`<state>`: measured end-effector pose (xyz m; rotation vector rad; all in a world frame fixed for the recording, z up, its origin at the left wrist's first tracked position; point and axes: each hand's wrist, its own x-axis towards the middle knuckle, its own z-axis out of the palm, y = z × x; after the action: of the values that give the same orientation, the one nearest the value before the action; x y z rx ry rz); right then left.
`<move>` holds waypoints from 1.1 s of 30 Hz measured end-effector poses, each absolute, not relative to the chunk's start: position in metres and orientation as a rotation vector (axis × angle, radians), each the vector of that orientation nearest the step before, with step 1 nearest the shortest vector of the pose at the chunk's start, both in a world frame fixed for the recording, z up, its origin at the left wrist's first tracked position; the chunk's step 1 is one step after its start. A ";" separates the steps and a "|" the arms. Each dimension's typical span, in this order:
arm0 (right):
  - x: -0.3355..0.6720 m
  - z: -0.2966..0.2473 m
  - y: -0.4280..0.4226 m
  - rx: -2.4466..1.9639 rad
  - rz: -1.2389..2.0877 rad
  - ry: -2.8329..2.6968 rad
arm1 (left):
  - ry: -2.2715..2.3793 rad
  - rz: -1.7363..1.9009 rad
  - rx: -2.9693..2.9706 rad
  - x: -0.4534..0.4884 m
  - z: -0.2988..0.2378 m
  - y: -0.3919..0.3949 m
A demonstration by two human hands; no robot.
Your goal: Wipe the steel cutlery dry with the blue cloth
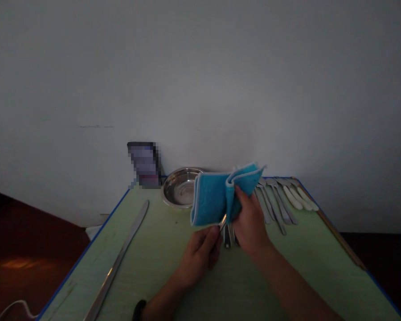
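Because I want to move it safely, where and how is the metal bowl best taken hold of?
Probably pinch the metal bowl by its near-left rim, coming from the near side: this curved edge shows uncovered, while blue cloth hides its right part and a device stands at left.

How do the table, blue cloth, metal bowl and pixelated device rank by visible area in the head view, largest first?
1. Table
2. Blue cloth
3. Metal bowl and pixelated device: too alike to rank, and the cloth covers part of the bowl.
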<state>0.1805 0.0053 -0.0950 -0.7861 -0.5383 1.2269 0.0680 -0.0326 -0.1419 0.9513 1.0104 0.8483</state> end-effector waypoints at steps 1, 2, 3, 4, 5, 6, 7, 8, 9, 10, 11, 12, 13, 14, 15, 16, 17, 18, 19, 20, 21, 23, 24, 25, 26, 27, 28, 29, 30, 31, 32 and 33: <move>0.186 -0.092 0.008 -0.788 1.229 -0.524 | 1.018 0.843 0.999 0.068 -0.141 -0.033; 0.191 -0.089 0.011 -0.784 1.218 -0.495 | 1.023 0.833 1.050 0.068 -0.140 -0.033; 0.195 -0.086 0.014 -0.795 1.220 -0.458 | 1.027 0.821 1.099 0.067 -0.140 -0.033; 0.199 -0.084 0.016 -0.794 1.225 -0.438 | 1.027 0.806 1.140 0.067 -0.140 -0.033; 0.202 -0.082 0.018 -0.788 1.230 -0.424 | 1.024 0.794 1.171 0.067 -0.140 -0.033; 0.205 -0.080 0.019 -0.780 1.234 -0.414 | 1.019 0.780 1.200 0.066 -0.140 -0.033; 0.208 -0.078 0.020 -0.767 1.232 -0.404 | 1.015 0.768 1.226 0.066 -0.140 -0.033; 0.211 -0.076 0.021 -0.747 1.227 -0.391 | 1.010 0.757 1.249 0.065 -0.141 -0.034; 0.213 -0.073 0.021 -0.724 1.223 -0.369 | 1.004 0.750 1.266 0.065 -0.140 -0.034; 0.216 -0.070 0.021 -0.701 1.227 -0.344 | 0.997 0.745 1.274 0.065 -0.140 -0.034; 0.218 -0.068 0.021 -0.682 1.234 -0.325 | 0.989 0.740 1.273 0.065 -0.140 -0.034; 0.219 -0.065 0.021 -0.666 1.245 -0.314 | 0.979 0.738 1.263 0.065 -0.139 -0.034; 0.220 -0.063 0.021 -0.655 1.258 -0.313 | 0.967 0.738 1.243 0.065 -0.139 -0.034; 0.219 -0.062 0.020 -0.658 1.268 -0.314 | 0.959 0.743 1.217 0.065 -0.138 -0.034; 0.218 -0.061 0.020 -0.666 1.275 -0.317 | 0.956 0.751 1.189 0.066 -0.138 -0.034; 0.217 -0.060 0.020 -0.675 1.280 -0.320 | 0.957 0.759 1.164 0.066 -0.138 -0.034; 0.215 -0.061 0.020 -0.681 1.280 -0.324 | 0.962 0.766 1.145 0.066 -0.138 -0.034; 0.213 -0.062 0.019 -0.682 1.278 -0.328 | 0.968 0.771 1.130 0.066 -0.138 -0.034; 0.212 -0.063 0.019 -0.677 1.271 -0.335 | 0.972 0.774 1.123 0.066 -0.138 -0.034; 0.210 -0.065 0.019 -0.672 1.261 -0.341 | 0.973 0.775 1.119 0.066 -0.138 -0.034; 0.208 -0.067 0.019 -0.674 1.252 -0.341 | 0.971 0.775 1.116 0.066 -0.139 -0.033; 0.204 -0.073 0.019 -0.717 1.229 -0.316 | 0.968 0.781 1.110 0.065 -0.140 -0.033; 0.202 -0.076 0.020 -0.747 1.212 -0.298 | 0.968 0.785 1.108 0.065 -0.140 -0.032; 0.199 -0.079 0.020 -0.776 1.197 -0.286 | 0.969 0.790 1.105 0.065 -0.141 -0.032; 0.197 -0.082 0.020 -0.800 1.185 -0.284 | 0.971 0.795 1.101 0.065 -0.141 -0.032; 0.195 -0.086 0.020 -0.816 1.176 -0.299 | 0.975 0.802 1.097 0.066 -0.142 -0.031; 0.192 -0.090 0.020 -0.828 1.166 -0.323 | 0.980 0.809 1.092 0.066 -0.142 -0.031; 0.189 -0.095 0.019 -0.843 1.160 -0.353 | 0.984 0.816 1.087 0.066 -0.143 -0.030; 0.187 -0.099 0.018 -0.863 1.155 -0.388 | 0.988 0.824 1.083 0.067 -0.144 -0.030; 0.184 -0.104 0.016 -0.881 1.151 -0.428 | 0.992 0.833 1.077 0.067 -0.145 -0.029; 0.180 -0.108 0.014 -0.887 1.152 -0.474 | 0.997 0.844 1.070 0.068 -0.147 -0.028; 0.177 -0.112 0.011 -0.890 1.163 -0.523 | 1.002 0.856 1.063 0.068 -0.148 -0.028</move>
<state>0.1770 0.0113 -0.1123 -0.8898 -0.5233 1.1630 0.0679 -0.0276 -0.1478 1.0633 1.0023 0.8562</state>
